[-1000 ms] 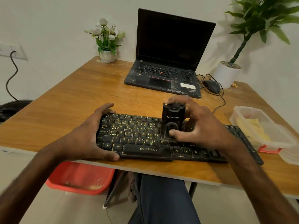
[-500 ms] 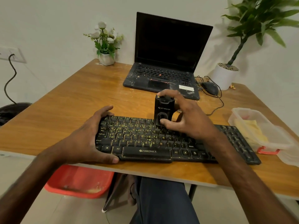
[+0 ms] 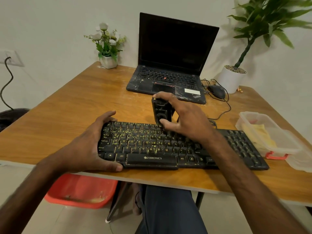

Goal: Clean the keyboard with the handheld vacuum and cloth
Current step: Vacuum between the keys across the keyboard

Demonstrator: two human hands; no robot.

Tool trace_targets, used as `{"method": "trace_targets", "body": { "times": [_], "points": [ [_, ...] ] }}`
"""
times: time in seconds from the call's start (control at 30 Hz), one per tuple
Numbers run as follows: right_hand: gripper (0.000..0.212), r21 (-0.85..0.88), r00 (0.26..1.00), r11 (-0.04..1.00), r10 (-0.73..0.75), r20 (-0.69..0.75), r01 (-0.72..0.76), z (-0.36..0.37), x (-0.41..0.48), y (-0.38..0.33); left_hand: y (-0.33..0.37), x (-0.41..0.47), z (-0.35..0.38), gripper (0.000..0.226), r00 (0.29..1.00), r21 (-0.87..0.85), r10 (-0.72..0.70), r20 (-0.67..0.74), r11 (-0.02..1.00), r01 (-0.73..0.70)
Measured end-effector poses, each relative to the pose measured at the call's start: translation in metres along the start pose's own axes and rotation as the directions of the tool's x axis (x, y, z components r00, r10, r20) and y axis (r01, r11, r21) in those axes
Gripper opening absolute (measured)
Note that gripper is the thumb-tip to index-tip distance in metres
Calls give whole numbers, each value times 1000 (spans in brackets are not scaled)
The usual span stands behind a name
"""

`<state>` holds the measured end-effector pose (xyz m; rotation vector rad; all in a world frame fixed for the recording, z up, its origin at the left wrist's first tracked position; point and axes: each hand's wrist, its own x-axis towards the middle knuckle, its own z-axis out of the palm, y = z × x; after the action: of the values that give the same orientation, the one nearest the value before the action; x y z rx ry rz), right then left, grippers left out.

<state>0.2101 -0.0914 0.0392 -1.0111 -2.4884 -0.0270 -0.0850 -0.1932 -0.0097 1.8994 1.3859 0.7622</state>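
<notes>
A black keyboard (image 3: 152,146) with yellow-dusted keys lies along the near edge of the wooden table (image 3: 70,105). My left hand (image 3: 91,146) grips its left end, thumb on the front edge and fingers over the back. My right hand (image 3: 184,119) holds a small black handheld vacuum (image 3: 160,110) upright, its lower end on the top key rows near the middle. The thumb rests on the vacuum's front and a finger lies over its top. A yellow cloth (image 3: 256,134) sits inside a clear plastic container (image 3: 270,132) at the right.
An open black laptop (image 3: 170,65) stands at the back, with a wired mouse (image 3: 217,91) and cable to its right. A flower pot (image 3: 108,48) and a white potted plant (image 3: 233,78) sit at the back corners. A red tub (image 3: 81,191) is under the table.
My right hand has slid the vacuum from the lower key rows up to the top rows at the keyboard's back edge. My left hand has kept its hold.
</notes>
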Motion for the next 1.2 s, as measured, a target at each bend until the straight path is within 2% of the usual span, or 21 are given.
{"method": "trace_targets", "body": {
  "times": [0.1, 0.23, 0.3, 0.4, 0.53, 0.63, 0.7, 0.83, 0.9, 0.97, 1.1, 1.2],
  "points": [
    [75, 95, 997, 994, -53, 58, 47, -6, -2, -5, 0, 0, 0, 145, 1000, 0, -4, -1, 1000, 4],
    [76, 1, 1000, 1000, -2, 25, 2, -6, 3, 4, 0, 0, 0, 144, 1000, -1, 4, -5, 1000, -4],
    [75, 77, 1000, 997, 16, 20, -17, -7, 1, 7, -1, 0, 1, 144, 1000, 1, 12, -8, 1000, -12],
    [73, 172, 997, 984, -51, 51, 42, -7, -4, -1, -1, 0, 1, 145, 1000, -9, 1, -6, 1000, -1],
    [75, -36, 999, 998, -45, 27, 46, -3, 4, 2, -2, 1, 0, 145, 1000, -8, 0, 3, 1000, 0],
    [75, -75, 999, 997, -26, 40, 29, 1, 4, 7, -2, 0, -1, 145, 1000, -12, 1, 3, 1000, -1],
    [75, -18, 999, 999, -30, 25, 30, 0, -2, 6, -2, -1, -1, 145, 1000, -2, 4, 3, 1000, -4],
    [75, 205, 996, 979, 24, -88, -6, -8, -6, -2, -2, 1, -1, 145, 1000, -10, -5, 15, 1000, 6],
    [74, 279, 998, 960, 33, -53, -17, -7, -8, -7, -2, 0, -1, 146, 1000, -12, -7, 13, 1000, 7],
    [74, 180, 1000, 984, 7, 0, -7, -8, -11, -7, -2, 1, -1, 146, 1000, -11, 6, 13, 1000, -5],
    [77, 32, 995, 997, 69, 67, -72, -29, -15, 8, -3, 0, -1, 145, 1000, -13, 0, 14, 1000, 1],
    [75, 143, 995, 987, 60, 74, -70, -29, -13, 4, -3, 0, -1, 146, 1000, -14, 4, 9, 1000, -4]
  ]
}}
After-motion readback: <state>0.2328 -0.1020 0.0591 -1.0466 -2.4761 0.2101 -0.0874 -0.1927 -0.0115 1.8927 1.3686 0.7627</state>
